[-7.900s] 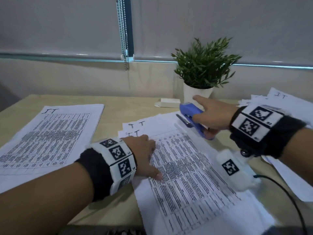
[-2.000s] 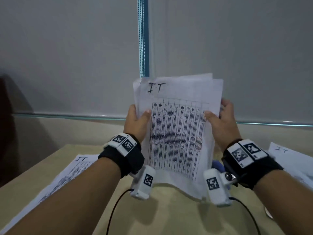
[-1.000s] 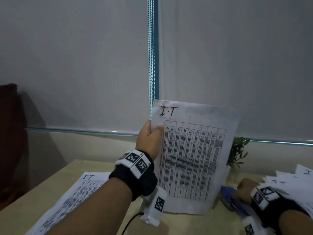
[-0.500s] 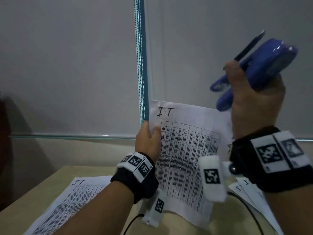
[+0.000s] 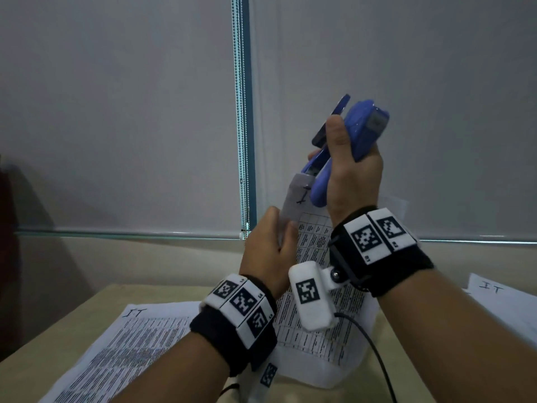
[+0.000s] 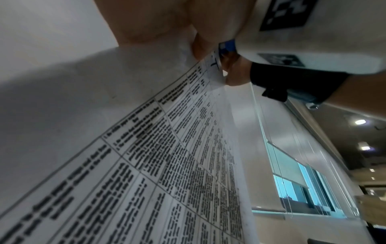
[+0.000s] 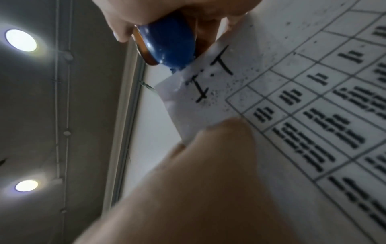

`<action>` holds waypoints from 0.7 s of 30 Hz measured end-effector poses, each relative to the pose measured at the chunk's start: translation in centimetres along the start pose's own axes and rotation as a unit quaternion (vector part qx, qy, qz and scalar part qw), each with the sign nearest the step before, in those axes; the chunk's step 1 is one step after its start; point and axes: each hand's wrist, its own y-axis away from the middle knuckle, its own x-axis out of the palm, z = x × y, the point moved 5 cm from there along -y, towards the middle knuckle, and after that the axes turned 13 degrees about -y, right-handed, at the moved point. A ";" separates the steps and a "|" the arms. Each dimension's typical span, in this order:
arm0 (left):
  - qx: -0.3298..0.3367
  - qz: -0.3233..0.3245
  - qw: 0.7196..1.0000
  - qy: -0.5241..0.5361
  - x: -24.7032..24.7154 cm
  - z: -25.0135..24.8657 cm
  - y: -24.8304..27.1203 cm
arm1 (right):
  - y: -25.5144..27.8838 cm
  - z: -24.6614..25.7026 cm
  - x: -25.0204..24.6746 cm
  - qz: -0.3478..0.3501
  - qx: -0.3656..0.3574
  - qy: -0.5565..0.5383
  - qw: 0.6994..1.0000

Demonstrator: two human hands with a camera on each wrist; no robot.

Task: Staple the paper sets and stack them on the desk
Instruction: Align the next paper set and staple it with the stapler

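Observation:
I hold a paper set (image 5: 316, 289) upright above the desk; it is printed with a table and marked "I.T" at its top left corner (image 7: 211, 79). My left hand (image 5: 270, 251) pinches its left edge just below that corner. My right hand (image 5: 351, 175) grips a blue stapler (image 5: 360, 129), nose down, with its mouth over the top left corner of the set (image 7: 173, 66). In the left wrist view the printed sheet (image 6: 167, 156) fills the frame, with the stapler's blue tip (image 6: 226, 47) at its far corner.
A stack of printed sets (image 5: 125, 353) lies on the wooden desk (image 5: 96, 303) at the left. More loose sheets (image 5: 499, 303) lie at the right. A roller blind with a bead chain (image 5: 239, 112) hangs behind.
My right hand picked the stapler up from the desk, raised it, then brought it down left onto the set's top left corner. My left hand has kept holding the set upright.

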 end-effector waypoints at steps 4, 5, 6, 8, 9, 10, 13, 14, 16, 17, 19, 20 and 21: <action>0.033 0.020 0.999 -0.011 0.4 -0.1 0.1 | -0.1 -0.4 -0.2 0.016 0.006 0.010 1.000; 0.038 0.025 0.999 -0.011 0.5 -0.2 0.1 | -0.1 -0.5 -0.4 0.014 0.001 0.017 1.000; 0.041 0.031 0.999 -0.012 0.6 -0.2 0.1 | -0.1 -0.5 -0.5 0.011 -0.004 0.021 1.000; 0.044 0.043 0.998 -0.017 0.8 -0.1 0.1 | -0.2 -0.4 -0.7 0.007 -0.014 0.021 1.000; 0.048 0.049 0.997 -0.018 0.9 -0.1 0.1 | -0.1 -0.4 -0.9 0.007 -0.019 0.021 1.000; 0.055 0.057 0.997 -0.015 1.0 -0.2 0.2 | -0.1 -0.3 -1.0 0.009 -0.025 0.021 0.999; 0.070 0.101 0.992 0.020 1.2 -0.2 0.6 | -0.1 -0.2 -1.3 0.015 -0.034 0.023 0.999; 0.065 0.123 0.990 0.033 1.4 0.0 0.9 | -0.3 -0.1 -1.4 0.018 -0.035 0.023 0.999; 0.038 0.151 0.987 0.035 1.6 1.3 1.8 | -0.6 0.2 -1.3 0.024 -0.027 0.019 0.999; 0.016 0.151 0.988 0.026 1.6 2.2 2.4 | -0.9 0.2 -1.3 0.027 -0.017 0.016 0.999; -0.049 0.129 0.990 0.008 1.0 4.2 3.0 | -1.3 0.2 -1.5 0.034 0.002 0.018 0.999; -0.093 0.103 0.990 0.004 0.4 5.3 3.1 | -1.5 0.1 -1.7 0.035 0.004 0.026 0.999; -0.139 0.068 0.988 0.005 -0.5 6.4 2.9 | -1.6 0.1 -2.0 0.036 0.003 0.041 0.998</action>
